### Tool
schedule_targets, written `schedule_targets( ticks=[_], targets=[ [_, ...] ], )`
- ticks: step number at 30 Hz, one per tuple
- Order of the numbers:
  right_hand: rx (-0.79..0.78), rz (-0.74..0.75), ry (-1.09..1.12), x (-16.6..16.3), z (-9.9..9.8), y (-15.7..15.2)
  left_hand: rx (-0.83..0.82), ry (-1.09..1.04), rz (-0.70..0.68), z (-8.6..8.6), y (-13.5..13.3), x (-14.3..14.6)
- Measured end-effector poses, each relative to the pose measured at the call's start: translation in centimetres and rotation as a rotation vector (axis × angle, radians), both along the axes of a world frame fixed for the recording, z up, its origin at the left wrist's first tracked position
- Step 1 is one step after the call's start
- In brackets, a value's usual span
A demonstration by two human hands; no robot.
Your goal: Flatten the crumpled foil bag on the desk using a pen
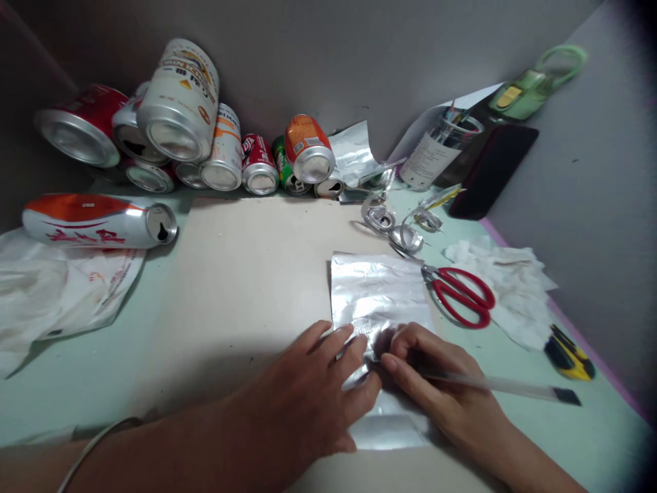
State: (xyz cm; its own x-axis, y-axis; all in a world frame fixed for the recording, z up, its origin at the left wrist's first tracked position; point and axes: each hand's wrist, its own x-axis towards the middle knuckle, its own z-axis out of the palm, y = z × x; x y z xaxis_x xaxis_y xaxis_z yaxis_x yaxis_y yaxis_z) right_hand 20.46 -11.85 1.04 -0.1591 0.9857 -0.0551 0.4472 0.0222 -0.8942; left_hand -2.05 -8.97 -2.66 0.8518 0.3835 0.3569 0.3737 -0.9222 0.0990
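Observation:
A creased silver aluminium sheet (382, 291), apparently cut from a can, lies on the beige board (246, 274). My left hand (321, 383) rests across its left side with fingers spread, touching the metal. In my right hand (436, 383) is a slim pen (518, 387) with a translucent barrel and a dark end. Thumb and fingers pinch it near the tip, which meets the sheet close to my left fingertips. The exact tip is partly hidden. Red-handled scissors (459, 294) lie just past the sheet's upper right corner.
Several drink cans (177, 103) are stacked along the back wall. A white-and-orange can (100, 220) lies left on a plastic bag (66, 287). Can ends with cut strips (405, 236), a pencil cup (436, 154), a dark phone (495, 171), tissue (513, 287) and a yellow-black cutter (569, 355) sit right.

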Motion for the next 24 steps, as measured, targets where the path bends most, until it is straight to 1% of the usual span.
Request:
schedule_targets(
  ticks=[10,18,24],
  targets=[
    [0.006,-0.001,-0.026,0.0,0.0,0.0,-0.008,-0.084,0.003,0.0,0.3,0.2],
    [0.016,0.006,-0.045,0.0,0.1,0.0,0.01,-0.081,-0.014,0.9,0.8,0.2],
    [0.022,0.015,-0.065,0.1,0.0,0.0,0.006,-0.08,-0.026,1.1,0.9,0.2]
  ],
)
